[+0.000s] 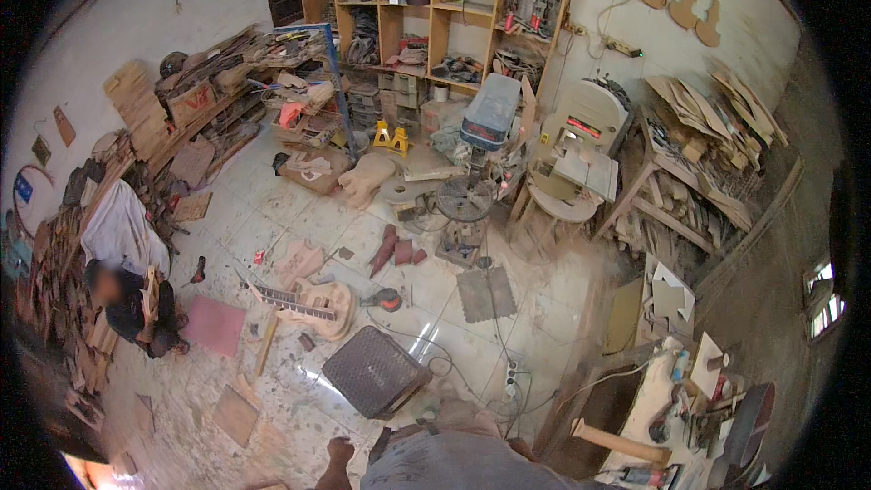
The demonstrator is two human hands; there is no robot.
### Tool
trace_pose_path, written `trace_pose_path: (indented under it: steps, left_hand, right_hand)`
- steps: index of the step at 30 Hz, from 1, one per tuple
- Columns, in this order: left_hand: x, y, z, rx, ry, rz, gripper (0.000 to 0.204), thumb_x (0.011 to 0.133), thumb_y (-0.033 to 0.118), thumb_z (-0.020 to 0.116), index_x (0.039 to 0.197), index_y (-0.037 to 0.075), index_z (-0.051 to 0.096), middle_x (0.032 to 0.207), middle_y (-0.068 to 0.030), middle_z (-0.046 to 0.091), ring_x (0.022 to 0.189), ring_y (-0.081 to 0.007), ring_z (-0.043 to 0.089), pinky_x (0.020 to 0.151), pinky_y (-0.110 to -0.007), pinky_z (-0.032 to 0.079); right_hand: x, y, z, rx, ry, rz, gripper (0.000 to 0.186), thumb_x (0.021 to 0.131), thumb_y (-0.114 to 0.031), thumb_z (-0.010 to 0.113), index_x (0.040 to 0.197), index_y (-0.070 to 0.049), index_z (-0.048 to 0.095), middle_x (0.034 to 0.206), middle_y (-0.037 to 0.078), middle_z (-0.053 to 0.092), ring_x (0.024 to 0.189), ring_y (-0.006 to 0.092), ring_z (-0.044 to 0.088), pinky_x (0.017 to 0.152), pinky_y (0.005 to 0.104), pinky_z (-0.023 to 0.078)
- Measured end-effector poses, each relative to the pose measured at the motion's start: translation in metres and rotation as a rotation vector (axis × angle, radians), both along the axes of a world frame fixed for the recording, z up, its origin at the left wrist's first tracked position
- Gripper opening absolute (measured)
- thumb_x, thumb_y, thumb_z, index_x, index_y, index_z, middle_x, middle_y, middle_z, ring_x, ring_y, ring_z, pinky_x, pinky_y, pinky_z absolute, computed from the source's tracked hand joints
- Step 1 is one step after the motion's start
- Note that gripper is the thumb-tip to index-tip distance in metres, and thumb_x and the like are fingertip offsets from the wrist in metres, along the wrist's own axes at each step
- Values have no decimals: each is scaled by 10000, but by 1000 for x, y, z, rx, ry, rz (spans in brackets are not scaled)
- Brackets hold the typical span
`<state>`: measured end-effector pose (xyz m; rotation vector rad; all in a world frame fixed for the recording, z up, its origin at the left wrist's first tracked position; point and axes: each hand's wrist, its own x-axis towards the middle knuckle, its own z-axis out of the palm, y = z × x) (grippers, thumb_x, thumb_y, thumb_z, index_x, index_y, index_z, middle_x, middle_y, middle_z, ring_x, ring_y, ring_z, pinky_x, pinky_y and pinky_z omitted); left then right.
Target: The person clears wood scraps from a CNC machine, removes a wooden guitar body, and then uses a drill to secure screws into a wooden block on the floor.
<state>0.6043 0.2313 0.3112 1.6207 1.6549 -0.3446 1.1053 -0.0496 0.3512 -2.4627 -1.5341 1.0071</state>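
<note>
Neither of my hands shows in view, so I cannot tell their state. The wooden mallet lies at about four o'clock from my body, its long axis running left to right on the worktop, on my right hand's side.

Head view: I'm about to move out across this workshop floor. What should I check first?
1. Own hands in view: not ok, neither one shows.
2. Floor just ahead: not ok, a dark square case lies on the tiles with wood offcuts around it.
3. Cables: not ok, a power strip and its leads run across the tiles.
4. Unfinished guitar: ok, it lies flat, apart from the case.
5. Seated person: ok, at the left wall, apart from the guitar.
6. Orange sander beside the guitar, on or off: cannot tell.
</note>
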Motion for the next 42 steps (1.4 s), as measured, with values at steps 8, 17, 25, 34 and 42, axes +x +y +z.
trace_pose_path:
  steps: [8,17,25,34,42]
  left_hand:
    - [18,-68,16,3,138,-175,506,816,396,556,1186,84,701,1275,-172,648,1217,-350,590,1014,-450,485]
    - [101,-61,195,159,-313,763,483,752,173,687,1220,54,681,1105,-200,717,772,-263,735,821,-372,567]
    - [48,-248,97,102,-5,844,517,665,105,627,1175,79,708,1214,-157,684,1155,-320,633,1000,-398,504]
    - [-54,-339,79,-24,-120,1145,504,728,148,628,1227,107,686,1177,-189,693,1114,-324,658,961,-382,515]
    - [-172,-349,64,119,-327,1649,487,782,67,589,1251,-55,628,1045,-185,714,865,-235,699,755,-347,577]
  right_hand:
    - [136,86,-83,33,-262,419,300,875,-305,577,1060,-90,672,876,94,689,766,295,686,669,437,529]
    - [151,217,-20,-176,-310,1104,264,859,-288,580,1011,-106,696,857,107,697,797,295,687,706,456,549]
    - [84,294,11,-199,510,66,189,874,-188,616,942,-35,705,713,84,650,558,189,630,485,316,514]
    - [-6,332,-32,-246,169,601,265,878,-224,632,1084,-64,679,815,100,662,622,205,638,520,355,516]
    - [-266,401,66,-86,188,794,312,914,-296,586,1000,-12,681,838,147,678,704,232,650,658,417,516]
